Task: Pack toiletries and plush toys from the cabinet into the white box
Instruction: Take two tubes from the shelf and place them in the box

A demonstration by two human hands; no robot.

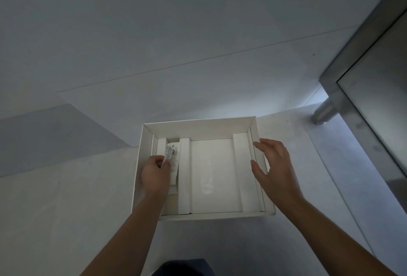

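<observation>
The white box (198,128) lies open on the floor below me, with white cardboard dividers splitting it into a narrow left slot, a wide middle bay and a narrow right slot. My left hand (155,173) reaches into the left slot and pinches a white toiletry tube (172,154) with printed text, which lies lengthwise in that slot. My right hand (273,165) hovers over the box's right wall with fingers spread and nothing in it. The middle bay holds nothing I can see.
A metal-framed cabinet (363,59) with a glass door stands at the right, its round foot (323,115) just beyond the box's far right corner. Pale floor (66,198) surrounds the box; a white wall (154,33) rises behind it. My dark trouser leg (185,268) shows at the bottom.
</observation>
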